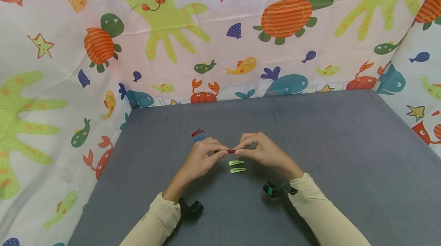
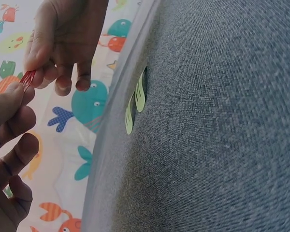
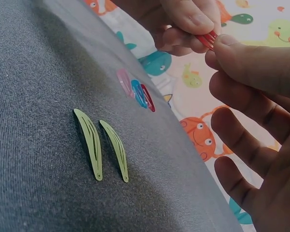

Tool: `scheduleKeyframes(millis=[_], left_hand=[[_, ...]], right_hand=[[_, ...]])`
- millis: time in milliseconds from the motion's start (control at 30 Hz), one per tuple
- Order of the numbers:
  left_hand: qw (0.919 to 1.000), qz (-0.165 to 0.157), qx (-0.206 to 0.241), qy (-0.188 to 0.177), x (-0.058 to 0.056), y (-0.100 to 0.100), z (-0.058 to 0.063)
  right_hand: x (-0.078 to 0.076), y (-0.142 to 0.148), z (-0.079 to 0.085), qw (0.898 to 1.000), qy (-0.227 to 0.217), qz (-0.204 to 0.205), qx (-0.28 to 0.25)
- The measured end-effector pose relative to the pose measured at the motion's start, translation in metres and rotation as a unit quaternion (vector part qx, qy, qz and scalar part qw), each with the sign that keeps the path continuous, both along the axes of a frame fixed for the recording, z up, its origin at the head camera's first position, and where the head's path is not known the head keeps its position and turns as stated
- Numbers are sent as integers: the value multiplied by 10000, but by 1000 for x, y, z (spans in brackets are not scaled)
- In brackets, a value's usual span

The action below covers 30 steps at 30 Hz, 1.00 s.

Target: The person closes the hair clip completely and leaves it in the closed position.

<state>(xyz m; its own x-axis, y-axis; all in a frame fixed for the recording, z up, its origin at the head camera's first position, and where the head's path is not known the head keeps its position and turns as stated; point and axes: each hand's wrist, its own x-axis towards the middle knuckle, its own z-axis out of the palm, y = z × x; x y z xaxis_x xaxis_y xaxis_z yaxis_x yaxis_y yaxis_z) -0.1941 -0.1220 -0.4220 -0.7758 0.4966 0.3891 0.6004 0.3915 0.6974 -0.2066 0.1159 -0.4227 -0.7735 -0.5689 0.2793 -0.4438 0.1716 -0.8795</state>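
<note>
A red snap hair clip (image 1: 231, 151) is pinched at its two ends between my hands, held above the grey table. My left hand (image 1: 206, 156) grips one end with thumb and forefinger, and my right hand (image 1: 263, 151) pinches the other. In the right wrist view the red clip (image 3: 207, 40) shows between the thumbs, partly covered by fingertips. Beneath the hands lie two light green hair clips, one farther (image 1: 236, 162) and one nearer (image 1: 238, 170), side by side on the cloth.
Left of the hands lie another red clip (image 1: 198, 133), a blue clip (image 1: 199, 138) and a pink clip (image 3: 124, 82), close together. Grey cloth covers the table (image 1: 344, 154). A curtain (image 1: 237, 58) printed with sea animals hangs behind and along the sides.
</note>
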Motion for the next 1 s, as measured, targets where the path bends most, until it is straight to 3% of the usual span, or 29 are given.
scheduleKeyframes(millis=[700,1000], left_hand=[[9997,-191,61,-144,0,1,-3],[9999,80,12,-129,2,4,-2]], right_hand=[[-2,4,-2,9988,-197,411,-193],[-1,4,-1,9991,-359,193,-105]])
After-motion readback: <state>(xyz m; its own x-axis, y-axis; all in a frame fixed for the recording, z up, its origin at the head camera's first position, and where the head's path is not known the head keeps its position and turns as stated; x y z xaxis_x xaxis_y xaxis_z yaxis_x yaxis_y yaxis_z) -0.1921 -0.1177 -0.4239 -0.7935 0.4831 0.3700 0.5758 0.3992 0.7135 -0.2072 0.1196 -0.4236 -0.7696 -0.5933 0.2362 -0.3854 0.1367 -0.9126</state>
